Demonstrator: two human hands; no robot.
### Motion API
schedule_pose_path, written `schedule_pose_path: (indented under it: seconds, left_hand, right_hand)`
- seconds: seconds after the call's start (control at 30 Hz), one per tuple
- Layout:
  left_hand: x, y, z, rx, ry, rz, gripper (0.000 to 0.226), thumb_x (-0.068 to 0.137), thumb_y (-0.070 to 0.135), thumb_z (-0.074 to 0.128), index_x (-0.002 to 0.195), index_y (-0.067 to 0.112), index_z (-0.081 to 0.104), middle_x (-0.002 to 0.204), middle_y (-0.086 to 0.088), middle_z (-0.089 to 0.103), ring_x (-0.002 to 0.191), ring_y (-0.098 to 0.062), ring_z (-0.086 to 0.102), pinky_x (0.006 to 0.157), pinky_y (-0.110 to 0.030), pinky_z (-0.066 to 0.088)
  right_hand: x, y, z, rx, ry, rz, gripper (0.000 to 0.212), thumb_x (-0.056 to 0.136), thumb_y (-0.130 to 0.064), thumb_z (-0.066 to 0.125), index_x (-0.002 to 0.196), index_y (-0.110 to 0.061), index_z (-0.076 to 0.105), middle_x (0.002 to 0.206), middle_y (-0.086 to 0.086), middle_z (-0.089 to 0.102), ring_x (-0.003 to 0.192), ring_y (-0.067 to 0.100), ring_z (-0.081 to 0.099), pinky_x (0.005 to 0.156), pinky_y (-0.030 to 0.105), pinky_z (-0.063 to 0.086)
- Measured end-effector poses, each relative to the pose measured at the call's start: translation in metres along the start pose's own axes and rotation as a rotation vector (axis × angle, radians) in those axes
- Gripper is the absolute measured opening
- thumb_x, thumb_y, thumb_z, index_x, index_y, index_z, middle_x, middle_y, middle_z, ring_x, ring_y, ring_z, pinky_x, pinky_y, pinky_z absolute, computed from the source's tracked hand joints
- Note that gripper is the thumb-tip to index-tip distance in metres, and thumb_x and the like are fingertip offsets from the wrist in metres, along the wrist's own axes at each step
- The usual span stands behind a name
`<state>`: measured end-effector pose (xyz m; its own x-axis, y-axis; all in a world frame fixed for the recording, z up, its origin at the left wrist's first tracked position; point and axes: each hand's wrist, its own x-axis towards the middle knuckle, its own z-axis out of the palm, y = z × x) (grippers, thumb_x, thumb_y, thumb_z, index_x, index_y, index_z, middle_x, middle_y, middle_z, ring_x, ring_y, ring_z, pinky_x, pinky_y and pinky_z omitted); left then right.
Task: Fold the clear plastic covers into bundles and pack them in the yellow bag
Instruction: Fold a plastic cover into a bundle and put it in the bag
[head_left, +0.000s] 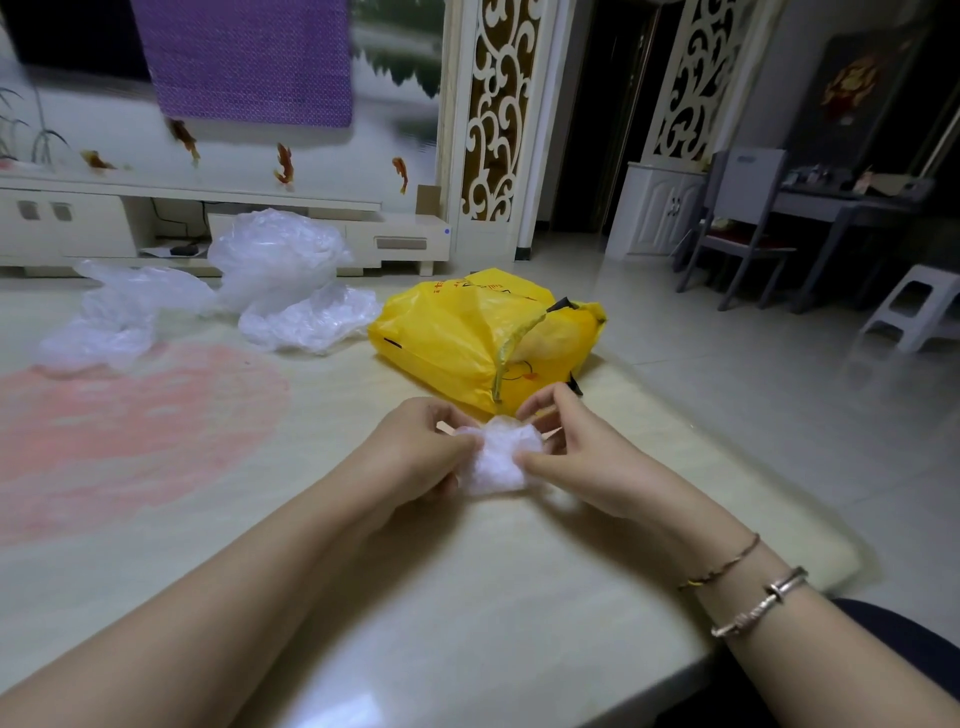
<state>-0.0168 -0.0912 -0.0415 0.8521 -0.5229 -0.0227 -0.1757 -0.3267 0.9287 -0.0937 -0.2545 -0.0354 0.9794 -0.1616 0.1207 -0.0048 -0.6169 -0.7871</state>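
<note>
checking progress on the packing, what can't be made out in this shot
Head view only:
- Inside of the yellow bag: its own crumpled walls hide any bundles packed.
- Plastic bundle: both hands, left and right, cover its sides, so fold neatness is unclear.
- Loose clear covers: overlapping, so their count is uncertain.
- Bag print: too small to read.

Pale table (467, 597), grey chair (737, 228), white stool (914, 306), purple cloth (249, 57) on the wall.

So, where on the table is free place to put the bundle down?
Free: the table between the arms, and the pink patch at left. Crowded: the far side, with loose covers and the yellow bag.
</note>
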Motion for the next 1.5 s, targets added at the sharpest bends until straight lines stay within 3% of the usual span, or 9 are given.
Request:
schedule_pose_path:
  seconds: [0.17, 0.33, 0.43, 0.63, 0.8, 1.03, 1.17, 1.33, 1.5]
  left_hand:
    - [0.007, 0.005, 0.004, 0.036, 0.155, 0.216, 0.009, 0.088, 0.023, 0.063, 0.091, 0.015, 0.06, 0.077, -0.003, 0.062, 0.042, -0.002, 0.045, 0.043, -0.015, 0.035]
    - [0.009, 0.004, 0.01, 0.101, 0.07, 0.339, 0.014, 0.092, 0.032, 0.059, 0.103, 0.028, 0.066, 0.118, 0.005, 0.049, 0.095, -0.013, 0.052, 0.087, -0.018, 0.041]
    - [0.01, 0.002, 0.014, 0.125, 0.036, 0.372, 0.024, 0.095, 0.032, 0.055, 0.116, 0.027, 0.066, 0.131, 0.009, 0.049, 0.108, -0.017, 0.051, 0.101, -0.028, 0.038]
    - [0.011, 0.005, 0.011, -0.021, 0.071, 0.42, 0.026, 0.097, 0.015, 0.052, 0.118, 0.012, 0.067, 0.123, 0.003, 0.061, 0.112, -0.009, 0.055, 0.089, -0.005, 0.036]
    - [0.009, 0.001, 0.002, -0.156, 0.026, 0.334, 0.023, 0.097, 0.017, 0.052, 0.109, 0.012, 0.071, 0.112, 0.005, 0.07, 0.108, -0.001, 0.058, 0.085, -0.001, 0.037]
    - [0.008, -0.001, -0.012, -0.158, 0.024, 0.268, 0.018, 0.095, 0.017, 0.056, 0.096, 0.02, 0.073, 0.11, -0.004, 0.071, 0.11, -0.022, 0.059, 0.092, -0.023, 0.04]
    - [0.003, 0.006, -0.03, -0.174, 0.179, 0.208, 0.019, 0.094, 0.013, 0.056, 0.082, 0.019, 0.07, 0.104, -0.007, 0.069, 0.085, -0.015, 0.056, 0.082, -0.026, 0.039]
    - [0.003, 0.002, -0.063, -0.114, 0.334, 0.093, 0.013, 0.089, 0.013, 0.057, 0.083, 0.014, 0.069, 0.084, 0.0, 0.062, 0.076, -0.011, 0.052, 0.068, -0.022, 0.037]
    - [0.01, -0.008, -0.094, -0.107, 0.399, -0.013, 0.017, 0.09, 0.011, 0.055, 0.078, 0.016, 0.067, 0.094, -0.002, 0.066, 0.077, -0.014, 0.053, 0.064, -0.02, 0.038]
  right_hand:
    - [0.011, 0.0, -0.02, 0.0, 0.055, -0.035, 0.027, 0.082, 0.005, 0.049, 0.088, -0.021, 0.046, 0.074, 0.005, 0.045, 0.059, 0.017, 0.036, 0.049, 0.025, 0.029]
    - [0.033, 0.015, -0.028, 0.065, 0.447, 0.033, 0.031, 0.081, 0.003, 0.051, 0.068, -0.024, 0.058, 0.074, 0.003, 0.054, 0.06, 0.019, 0.048, 0.059, 0.035, 0.045]
    - [0.044, 0.015, -0.018, 0.211, 0.443, 0.022, 0.032, 0.086, 0.007, 0.049, 0.08, -0.02, 0.064, 0.088, 0.004, 0.061, 0.066, 0.013, 0.057, 0.06, 0.024, 0.052]
    - [0.07, 0.0, -0.002, 0.143, 0.092, 0.006, 0.031, 0.093, 0.003, 0.047, 0.083, -0.022, 0.061, 0.082, -0.005, 0.062, 0.076, 0.007, 0.056, 0.063, 0.014, 0.046]
    - [0.093, -0.014, 0.004, -0.288, -0.079, 0.19, 0.03, 0.096, 0.0, 0.042, 0.121, 0.003, 0.058, 0.126, 0.022, 0.057, 0.113, 0.033, 0.054, 0.089, 0.031, 0.041]
    - [0.086, -0.003, -0.008, -0.424, -0.063, 0.118, 0.027, 0.078, -0.003, 0.042, 0.098, -0.011, 0.057, 0.109, 0.011, 0.054, 0.104, 0.027, 0.049, 0.087, 0.033, 0.041]
    - [0.049, 0.002, -0.026, -0.435, 0.015, 0.006, 0.06, 0.078, 0.005, 0.041, 0.132, -0.019, 0.053, 0.112, 0.002, 0.05, 0.101, 0.02, 0.045, 0.09, 0.028, 0.038]
    - [0.023, -0.016, -0.028, -0.431, 0.174, -0.086, 0.048, 0.069, -0.001, 0.037, 0.092, -0.03, 0.066, 0.102, 0.002, 0.062, 0.095, 0.019, 0.055, 0.082, 0.032, 0.043]
    - [0.021, -0.071, -0.005, -0.255, 0.231, -0.166, 0.035, 0.069, 0.004, 0.041, 0.059, -0.021, 0.062, 0.066, -0.001, 0.065, 0.062, 0.008, 0.053, 0.058, 0.028, 0.04]
